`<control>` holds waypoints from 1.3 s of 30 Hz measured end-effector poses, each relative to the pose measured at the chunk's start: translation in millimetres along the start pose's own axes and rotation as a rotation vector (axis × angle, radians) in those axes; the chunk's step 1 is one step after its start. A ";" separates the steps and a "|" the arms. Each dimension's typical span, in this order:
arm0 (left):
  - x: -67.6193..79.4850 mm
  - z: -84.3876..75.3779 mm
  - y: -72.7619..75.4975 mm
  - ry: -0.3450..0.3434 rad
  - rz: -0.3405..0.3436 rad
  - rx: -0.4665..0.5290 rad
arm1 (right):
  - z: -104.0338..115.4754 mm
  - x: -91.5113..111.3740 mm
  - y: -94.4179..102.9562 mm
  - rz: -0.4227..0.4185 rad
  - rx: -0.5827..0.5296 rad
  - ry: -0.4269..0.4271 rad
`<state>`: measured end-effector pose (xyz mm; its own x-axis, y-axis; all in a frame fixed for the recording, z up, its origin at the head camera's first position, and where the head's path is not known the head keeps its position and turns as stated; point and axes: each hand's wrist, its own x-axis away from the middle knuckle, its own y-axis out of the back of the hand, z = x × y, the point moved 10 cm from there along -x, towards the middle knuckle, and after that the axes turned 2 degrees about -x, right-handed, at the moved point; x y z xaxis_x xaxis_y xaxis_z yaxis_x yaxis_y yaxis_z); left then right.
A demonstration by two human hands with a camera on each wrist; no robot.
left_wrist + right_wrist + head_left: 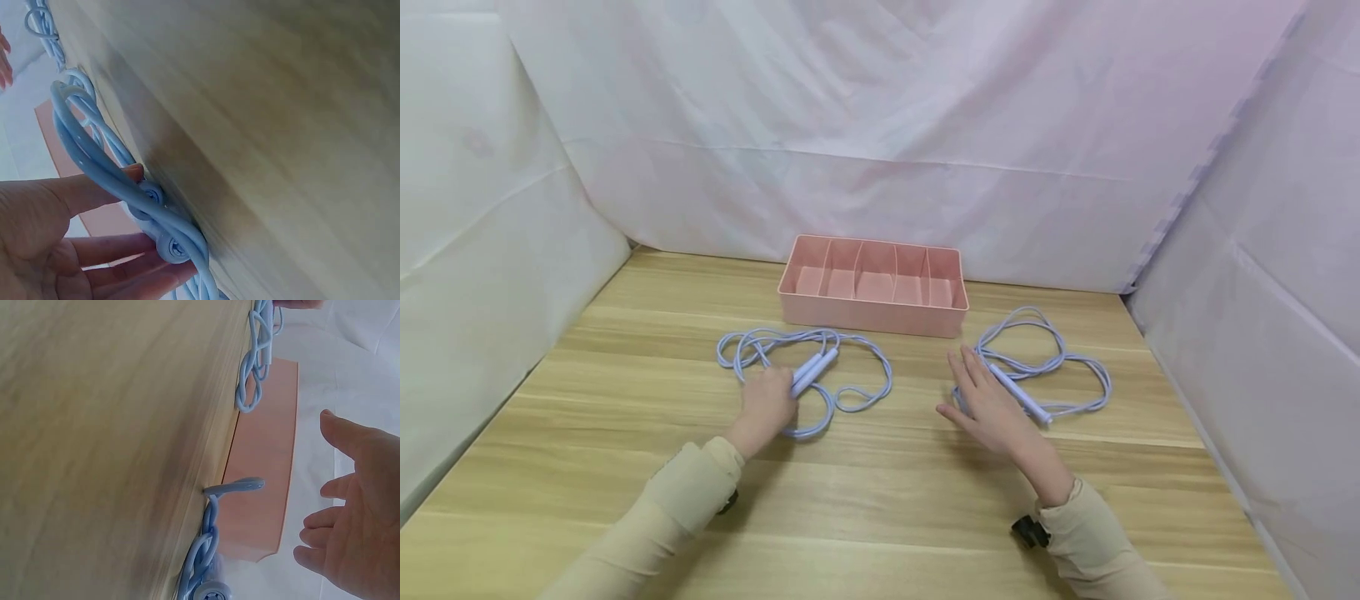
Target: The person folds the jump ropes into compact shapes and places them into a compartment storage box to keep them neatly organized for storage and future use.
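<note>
In the head view, a light blue jump rope [880,387] lies in loops on the left half of the table. My left hand [767,404] grips its two handles [815,372], which lie side by side. The left wrist view shows thumb and fingers on either side of the handle ends [174,247], with doubled cord across them. My right hand [988,408] hovers with fingers spread beside a second light blue jump rope [1093,371], holding nothing. One handle [1018,393] of that rope shows just right of the hand. Part of its cord is hidden behind the fingers.
A pink tray [872,312] with several compartments stands behind the ropes at the back of the wooden table [865,508]. White cloth [880,108] hangs along the back and both sides.
</note>
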<state>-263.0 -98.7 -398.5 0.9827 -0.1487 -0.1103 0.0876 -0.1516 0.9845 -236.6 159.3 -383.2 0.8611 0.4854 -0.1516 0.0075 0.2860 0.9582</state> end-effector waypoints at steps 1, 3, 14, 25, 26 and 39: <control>0.3 1.7 0.1 0.016 0.004 0.002 | -0.1 0.1 0.5 -0.005 -0.003 0.001; 0.6 3.5 1.9 0.036 -0.002 -0.023 | -0.3 0.2 1.2 -0.017 -0.008 0.008; -2.6 0.8 7.3 0.058 -0.010 -0.178 | -1.5 -2.1 -0.3 0.027 0.000 -0.009; -8.5 -5.3 -1.5 0.033 0.083 -0.231 | -0.3 -5.2 -4.1 0.051 -0.027 -0.009; -8.1 -5.4 -1.4 0.026 0.083 -0.234 | -0.3 -5.5 -4.4 0.055 -0.030 -0.011; -5.1 1.0 1.2 -0.082 -0.054 -0.158 | 2.4 -7.8 -8.3 0.065 -0.026 -0.010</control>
<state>-268.1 -99.1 -396.9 0.9599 -0.2246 -0.1678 0.1705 -0.0075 0.9853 -242.2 151.1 -389.4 0.8645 0.4952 -0.0865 -0.0617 0.2753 0.9594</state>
